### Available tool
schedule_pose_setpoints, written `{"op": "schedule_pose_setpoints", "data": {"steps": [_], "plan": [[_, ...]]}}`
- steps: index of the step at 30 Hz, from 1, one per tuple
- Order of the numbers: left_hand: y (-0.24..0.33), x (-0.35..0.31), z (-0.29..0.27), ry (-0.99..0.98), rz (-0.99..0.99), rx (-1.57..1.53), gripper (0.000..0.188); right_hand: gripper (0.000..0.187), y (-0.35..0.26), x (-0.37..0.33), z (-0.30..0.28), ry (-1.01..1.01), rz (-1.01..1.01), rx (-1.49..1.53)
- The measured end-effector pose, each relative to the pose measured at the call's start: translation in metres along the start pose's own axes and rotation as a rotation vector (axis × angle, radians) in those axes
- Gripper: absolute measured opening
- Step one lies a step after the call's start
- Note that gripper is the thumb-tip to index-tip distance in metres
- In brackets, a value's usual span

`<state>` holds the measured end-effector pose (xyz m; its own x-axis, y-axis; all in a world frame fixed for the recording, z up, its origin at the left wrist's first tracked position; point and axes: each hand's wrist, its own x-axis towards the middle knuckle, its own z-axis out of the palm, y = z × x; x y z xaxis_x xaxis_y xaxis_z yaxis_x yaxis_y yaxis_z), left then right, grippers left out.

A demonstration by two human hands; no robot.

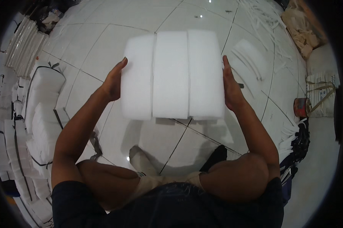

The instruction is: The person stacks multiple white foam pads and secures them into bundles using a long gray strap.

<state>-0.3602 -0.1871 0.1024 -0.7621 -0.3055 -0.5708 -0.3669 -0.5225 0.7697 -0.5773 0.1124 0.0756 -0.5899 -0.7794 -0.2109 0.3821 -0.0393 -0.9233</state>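
A bulky white foam block (171, 74) made of three side-by-side sections is held up between my two hands, above the tiled floor between my knees. Thin seams run from its far edge to its near edge. My left hand (113, 81) presses flat against the left side, thumb up along the edge. On the opposite side, my right hand (232, 87) presses the same way, its thumb pointing away from me. The fingers of both hands are partly hidden behind the foam. A darker strip shows under the near edge.
Tied bundles of white foam (44, 91) with black straps are stacked at the left, near clear plastic-wrapped rolls (25, 47). Curved foam offcuts (250, 59) and thin strips (261, 19) lie at the far right. A red tin-like container (302, 107) and a brown bag (299, 28) stand along the right.
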Motion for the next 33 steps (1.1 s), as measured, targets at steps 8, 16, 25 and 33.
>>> {"op": "schedule_pose_setpoints", "data": {"steps": [8,16,25,33], "plan": [[-0.001,0.0,0.024,0.038,-0.1,0.168,0.086,0.1,-0.02,-0.004,0.025,-0.053,0.15,-0.055],[-0.005,-0.004,-0.016,-0.134,-0.055,-0.169,0.094,0.114,-0.027,-0.002,-0.025,0.138,0.088,-0.109],[0.012,-0.039,-0.156,0.463,0.122,0.388,0.075,0.1,-0.006,0.044,-0.307,0.724,0.061,-1.067],[0.02,-0.152,-0.143,0.876,0.001,0.753,0.063,0.135,-0.024,0.15,-0.394,0.622,0.133,-1.483]]}}
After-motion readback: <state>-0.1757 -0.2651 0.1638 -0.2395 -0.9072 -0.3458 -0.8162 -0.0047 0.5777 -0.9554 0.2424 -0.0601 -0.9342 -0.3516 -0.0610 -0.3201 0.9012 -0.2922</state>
